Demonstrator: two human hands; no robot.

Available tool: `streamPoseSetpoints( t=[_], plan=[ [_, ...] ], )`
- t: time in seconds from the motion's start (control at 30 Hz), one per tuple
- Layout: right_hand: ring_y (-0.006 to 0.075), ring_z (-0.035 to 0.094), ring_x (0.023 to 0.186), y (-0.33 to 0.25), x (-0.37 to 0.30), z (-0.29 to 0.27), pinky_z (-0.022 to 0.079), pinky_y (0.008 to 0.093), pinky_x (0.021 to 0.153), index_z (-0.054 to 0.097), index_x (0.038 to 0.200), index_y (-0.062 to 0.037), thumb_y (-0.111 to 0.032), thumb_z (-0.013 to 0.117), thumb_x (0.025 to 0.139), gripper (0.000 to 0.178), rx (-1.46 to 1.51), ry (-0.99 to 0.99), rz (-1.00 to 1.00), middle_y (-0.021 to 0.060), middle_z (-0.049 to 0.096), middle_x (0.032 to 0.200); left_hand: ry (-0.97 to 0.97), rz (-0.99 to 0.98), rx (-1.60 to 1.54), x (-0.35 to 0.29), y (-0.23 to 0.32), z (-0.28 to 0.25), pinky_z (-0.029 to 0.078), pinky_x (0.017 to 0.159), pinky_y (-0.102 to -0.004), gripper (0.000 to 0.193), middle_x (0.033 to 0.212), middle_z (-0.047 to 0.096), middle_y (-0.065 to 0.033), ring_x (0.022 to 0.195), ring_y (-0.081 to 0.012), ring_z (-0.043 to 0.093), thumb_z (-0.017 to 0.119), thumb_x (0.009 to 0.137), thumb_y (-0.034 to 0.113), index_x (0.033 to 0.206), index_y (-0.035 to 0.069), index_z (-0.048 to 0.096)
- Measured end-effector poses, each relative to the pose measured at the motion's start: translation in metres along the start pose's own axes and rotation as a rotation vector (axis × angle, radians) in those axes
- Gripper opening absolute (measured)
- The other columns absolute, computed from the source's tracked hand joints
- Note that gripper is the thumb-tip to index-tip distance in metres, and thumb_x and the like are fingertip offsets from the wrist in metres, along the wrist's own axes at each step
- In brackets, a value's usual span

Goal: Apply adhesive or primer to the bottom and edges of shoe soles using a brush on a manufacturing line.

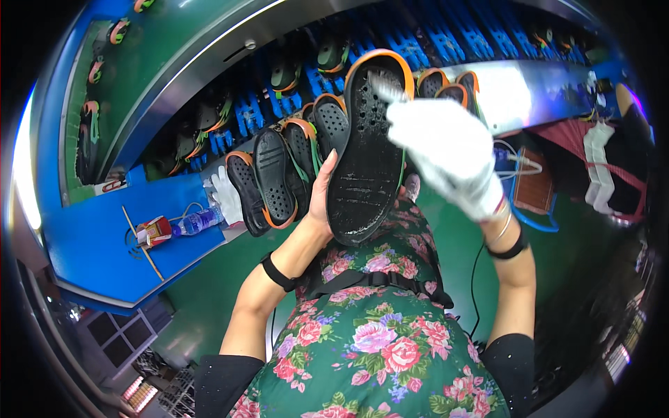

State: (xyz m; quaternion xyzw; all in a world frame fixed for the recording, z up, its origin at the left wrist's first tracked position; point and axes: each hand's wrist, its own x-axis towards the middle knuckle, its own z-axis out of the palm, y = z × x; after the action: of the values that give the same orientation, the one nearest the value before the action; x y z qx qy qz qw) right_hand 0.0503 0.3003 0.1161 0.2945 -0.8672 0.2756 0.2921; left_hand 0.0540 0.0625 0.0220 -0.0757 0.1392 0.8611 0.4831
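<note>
Black sole (pixel 364 164), pinched by the bare left hand (pixel 322 195), meets a brush (pixel 387 86) clasped in the gloved right hand (pixel 446 150). Its heel glistens, seemingly coated; the toe looks unfinished.

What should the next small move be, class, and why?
Probably one light stroke of the brush across the orange-rimmed end of the sole. The gloved right hand has the brush at that end, and the bare left hand holds the sole with its perforated face toward the camera, so a short stroke seems easy to make there.
</note>
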Motion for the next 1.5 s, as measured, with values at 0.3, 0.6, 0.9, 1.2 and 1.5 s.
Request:
streamPoseSetpoints(
  t=[0.3,0.6,0.9,1.2,1.5],
  plan=[
    [0.0262,0.074,0.079,-0.060,-0.015,-0.010,0.058,0.0348,0.073,0.077,0.084,-0.0016,0.000,0.082,0.076,0.009,1.035,0.043,0.569,0.0147,0.077,0.089,-0.082,0.194,-0.084,-0.035,0.044,0.016,0.050,0.105,-0.0623,0.089,0.151,0.046,-0.0267,0.126,-0.0545,0.055,0.042,0.098,0.070,0.158,0.005,0.033],
    [0.0284,0.074,0.091,-0.055,-0.033,0.023,0.063,0.0330,0.070,0.074,0.099,0.0054,0.008,0.071,0.077,0.022,1.180,0.402,1.103,0.0256,0.073,0.109,-0.525,0.656,0.423,-0.139,0.232,0.069,0.059,0.094,-0.0567,0.114,0.153,0.032,-0.0349,0.125,-0.0546,0.053,0.065,0.085,0.073,0.159,-0.001,0.018],
    [0.0114,0.065,0.068,-0.076,-0.043,0.071,0.049,0.0229,0.062,0.077,0.106,0.0065,0.003,0.076,0.079,0.027,1.143,0.104,1.224,0.0120,0.077,0.095,0.310,1.566,-0.183,-0.193,0.399,0.000,0.052,0.106,-0.0538,0.092,0.151,0.034,-0.0341,0.133,-0.0504,0.048,0.055,0.100,0.052,0.161,0.003,0.007],
    [0.0159,0.069,0.069,-0.058,-0.068,0.066,0.054,0.0253,0.063,0.074,0.106,0.0081,0.004,0.074,0.081,0.025,1.223,0.346,1.287,0.0183,0.077,0.100,0.624,1.270,1.576,0.043,0.285,0.089,0.060,0.084,-0.0386,0.053,0.126,0.064,-0.0176,0.109,-0.0265,0.066,0.074,0.090,0.024,0.133,-0.001,0.057],
    [0.0195,0.072,0.091,-0.055,-0.071,0.035,0.059,0.0291,0.080,0.074,0.111,0.0070,0.006,0.071,0.084,0.028,1.116,0.512,1.241,0.0179,0.075,0.113,0.375,0.700,2.546,0.219,0.357,0.169,0.044,0.113,-0.0471,0.089,0.156,0.040,-0.0276,0.136,-0.0389,0.051,0.074,0.087,0.037,0.157,0.002,0.031]
  ],
)
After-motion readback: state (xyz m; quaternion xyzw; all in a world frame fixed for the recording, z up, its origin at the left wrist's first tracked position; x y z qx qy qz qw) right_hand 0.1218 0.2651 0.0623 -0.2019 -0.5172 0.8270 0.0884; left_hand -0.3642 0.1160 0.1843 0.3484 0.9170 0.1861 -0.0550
